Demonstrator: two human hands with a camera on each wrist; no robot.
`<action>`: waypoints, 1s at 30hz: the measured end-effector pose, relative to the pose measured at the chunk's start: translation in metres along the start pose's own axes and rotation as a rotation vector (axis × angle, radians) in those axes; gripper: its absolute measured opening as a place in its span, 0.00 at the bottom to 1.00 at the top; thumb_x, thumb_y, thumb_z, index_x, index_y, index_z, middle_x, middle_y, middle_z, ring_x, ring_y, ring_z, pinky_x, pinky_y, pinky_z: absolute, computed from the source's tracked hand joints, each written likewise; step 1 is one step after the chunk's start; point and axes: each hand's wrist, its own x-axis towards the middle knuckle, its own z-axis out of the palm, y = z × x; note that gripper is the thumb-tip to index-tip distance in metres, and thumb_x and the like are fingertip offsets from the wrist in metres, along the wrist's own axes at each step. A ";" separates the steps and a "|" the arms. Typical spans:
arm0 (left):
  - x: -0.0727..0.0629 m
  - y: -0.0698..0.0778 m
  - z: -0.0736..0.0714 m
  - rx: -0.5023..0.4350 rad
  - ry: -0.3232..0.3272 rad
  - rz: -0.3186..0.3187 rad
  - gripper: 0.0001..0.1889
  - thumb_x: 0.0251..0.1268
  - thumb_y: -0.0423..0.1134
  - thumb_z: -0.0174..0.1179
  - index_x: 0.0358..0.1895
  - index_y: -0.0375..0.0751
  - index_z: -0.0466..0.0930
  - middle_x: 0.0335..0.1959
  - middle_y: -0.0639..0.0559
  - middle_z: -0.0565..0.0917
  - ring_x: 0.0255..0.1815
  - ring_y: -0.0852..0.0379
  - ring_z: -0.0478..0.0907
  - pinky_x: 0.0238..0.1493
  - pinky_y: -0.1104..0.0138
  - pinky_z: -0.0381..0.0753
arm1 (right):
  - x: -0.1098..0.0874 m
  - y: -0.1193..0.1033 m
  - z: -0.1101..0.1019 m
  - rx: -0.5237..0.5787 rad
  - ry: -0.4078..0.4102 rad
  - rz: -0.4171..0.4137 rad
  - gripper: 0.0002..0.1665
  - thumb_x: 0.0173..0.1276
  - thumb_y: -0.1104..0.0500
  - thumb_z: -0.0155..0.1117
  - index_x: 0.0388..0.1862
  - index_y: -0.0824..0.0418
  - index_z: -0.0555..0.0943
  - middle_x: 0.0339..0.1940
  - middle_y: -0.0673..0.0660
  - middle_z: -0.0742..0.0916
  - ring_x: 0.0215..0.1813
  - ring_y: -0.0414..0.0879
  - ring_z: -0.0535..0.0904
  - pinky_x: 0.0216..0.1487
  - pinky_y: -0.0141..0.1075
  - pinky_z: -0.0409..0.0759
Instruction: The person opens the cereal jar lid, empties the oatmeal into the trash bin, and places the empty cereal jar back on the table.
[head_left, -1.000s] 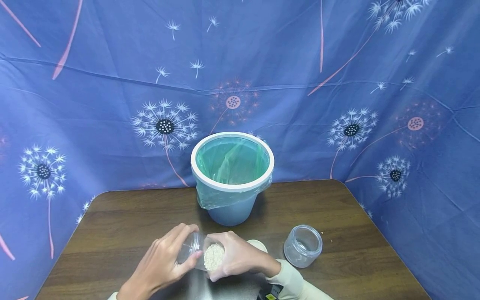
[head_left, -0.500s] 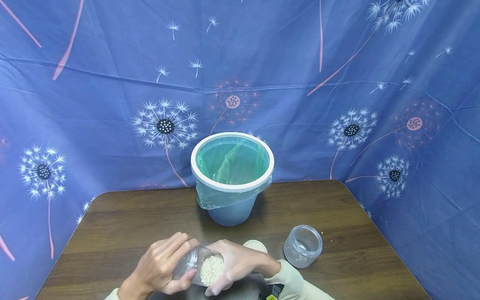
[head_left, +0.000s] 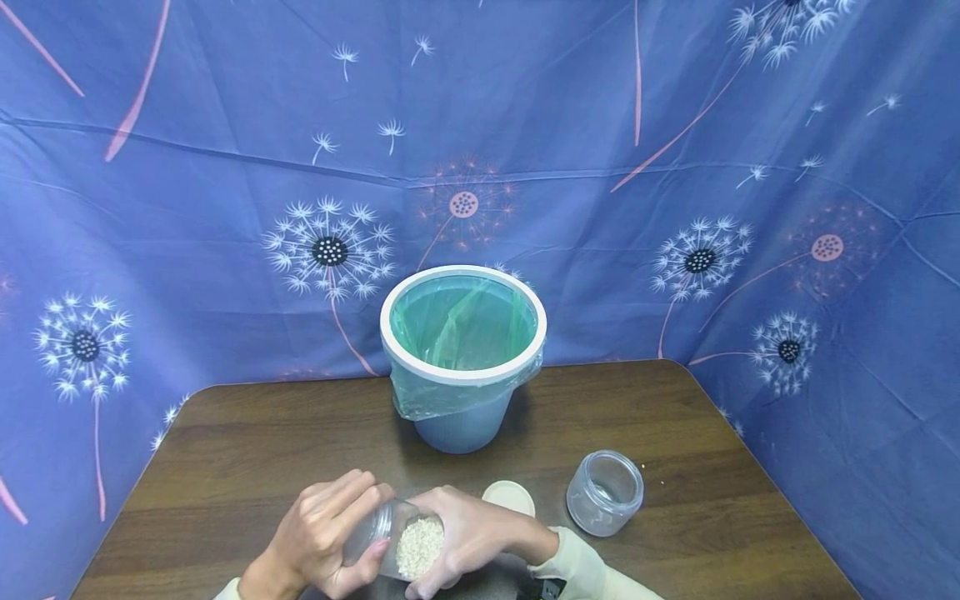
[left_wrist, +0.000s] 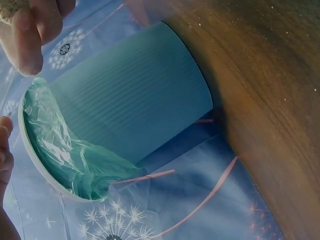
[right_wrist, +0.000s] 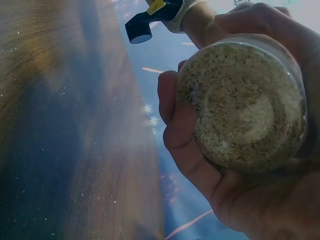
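The right hand (head_left: 476,533) is curled round a tilted grain jar (head_left: 420,547) above the near tabletop (head_left: 262,442). The left hand (head_left: 318,533) is curled round the clear part (head_left: 382,523) at its left; whether this is a separate jar cannot be told. A bin (head_left: 459,427) stands at the far side; an open jar (head_left: 600,518) stands right.

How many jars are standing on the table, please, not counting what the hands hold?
1: the clear jar on the right side of the table, nearer the person than the bin. The left hand, right hand or right sleeve might hide another.
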 end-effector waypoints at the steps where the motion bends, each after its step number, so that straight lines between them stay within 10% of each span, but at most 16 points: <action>1: 0.000 0.000 -0.001 0.005 0.003 0.000 0.19 0.71 0.46 0.51 0.35 0.32 0.82 0.27 0.49 0.78 0.22 0.62 0.69 0.19 0.79 0.66 | 0.000 0.000 0.000 -0.005 0.002 0.002 0.24 0.56 0.54 0.86 0.48 0.48 0.82 0.43 0.37 0.85 0.45 0.23 0.78 0.49 0.23 0.82; 30: 0.001 -0.006 -0.003 -0.010 -0.003 -0.032 0.19 0.73 0.45 0.49 0.34 0.32 0.81 0.26 0.49 0.77 0.22 0.62 0.69 0.19 0.78 0.68 | 0.004 0.002 0.002 0.000 0.037 0.011 0.26 0.55 0.55 0.86 0.49 0.51 0.82 0.39 0.37 0.85 0.41 0.21 0.78 0.45 0.23 0.83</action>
